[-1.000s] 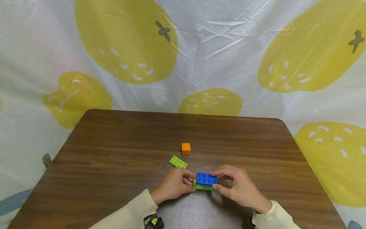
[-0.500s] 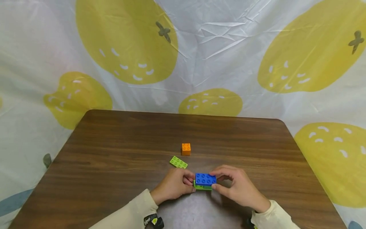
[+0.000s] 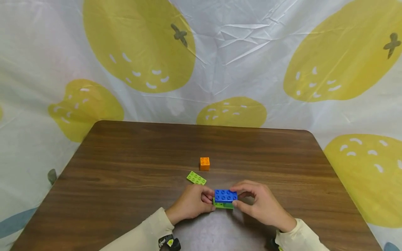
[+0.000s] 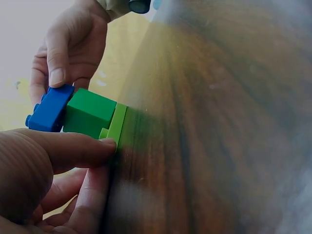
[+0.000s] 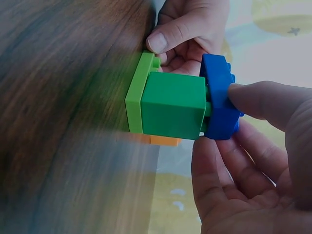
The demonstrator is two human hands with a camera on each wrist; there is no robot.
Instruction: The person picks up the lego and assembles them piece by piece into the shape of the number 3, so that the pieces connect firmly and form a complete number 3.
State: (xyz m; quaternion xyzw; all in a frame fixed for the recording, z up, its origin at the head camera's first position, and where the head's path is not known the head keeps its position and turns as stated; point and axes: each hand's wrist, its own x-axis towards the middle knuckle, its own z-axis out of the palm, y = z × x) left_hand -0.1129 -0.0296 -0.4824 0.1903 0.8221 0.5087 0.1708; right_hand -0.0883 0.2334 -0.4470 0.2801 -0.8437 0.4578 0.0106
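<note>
A lime green toy building plate lies flat on the table, a darker green block standing on it at the right end. Above that block is a flat blue building brick with studs on top. Studs of the green block show in a narrow gap beneath the blue brick in the right wrist view. My left hand pinches the left end of the lime plate between thumb and fingers. With thumb and fingertips my right hand holds the right end of the blue brick.
Just beyond my left hand lies a second lime plate, set at an angle. An orange block stands farther back. The brown wooden table ends at a hanging cloth printed with yellow fruit.
The blue brick has shifted slightly left over the green block, carried by my right hand. My left hand keeps its hold on the lime plate; the other pieces stay put.
</note>
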